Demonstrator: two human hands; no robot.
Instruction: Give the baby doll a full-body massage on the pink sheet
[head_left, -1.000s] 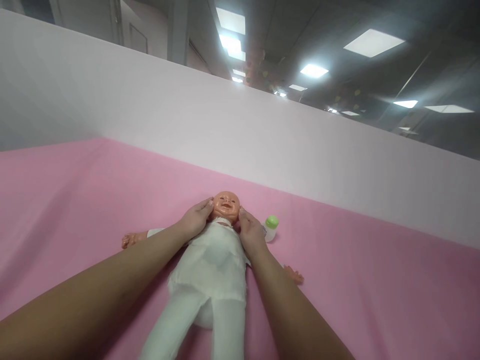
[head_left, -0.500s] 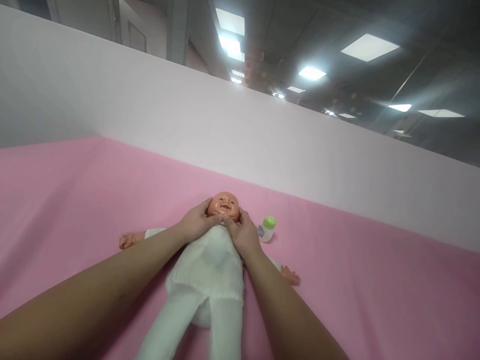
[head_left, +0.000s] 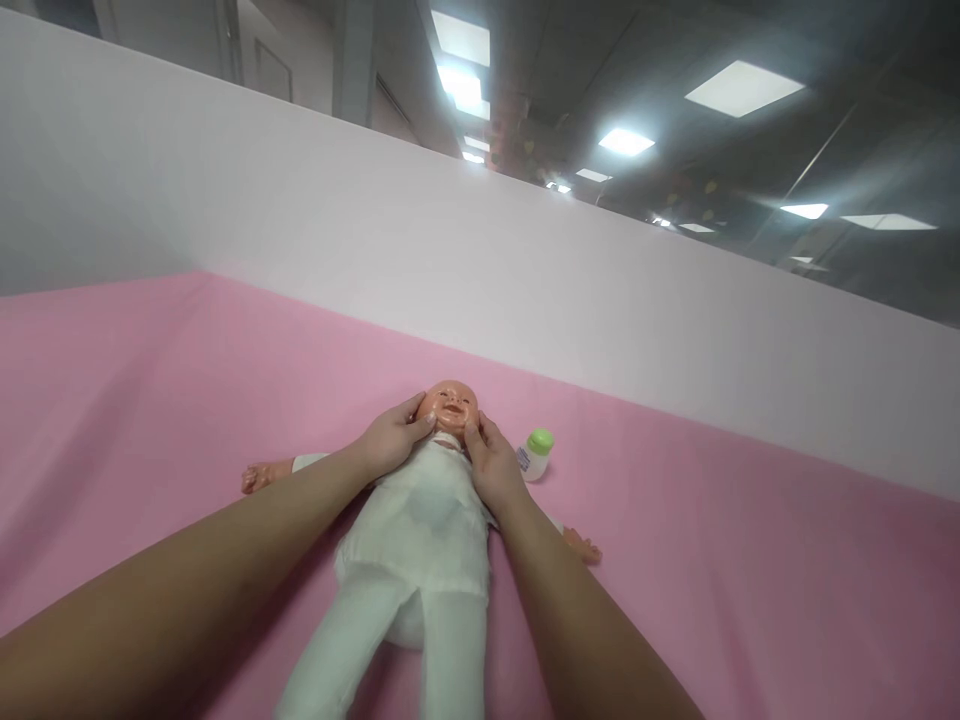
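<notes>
A baby doll (head_left: 427, 530) in white clothes lies on its back, legs toward me and arms spread out to the sides. My left hand (head_left: 395, 437) cups the left side of the doll's head (head_left: 451, 402), its thumb on the cheek near the chin. On the other side, my right hand (head_left: 495, 463) holds the head and jaw, with its thumb at the lower cheek. Fingers of both hands are partly hidden beside and behind the head. A small clear bottle with a green cap (head_left: 537, 455) stands just right of my right hand.
A pink sheet (head_left: 712, 560) with a few soft folds covers the surface under the doll. Behind it rises a white padded-looking wall or panel (head_left: 420, 230). Lit ceiling panels (head_left: 742, 90) show beyond the wall's top edge.
My thumbs have moved apart, from meeting under the doll's chin to its two cheeks. The doll's neck and collar now show between them. The bottle stays in place.
</notes>
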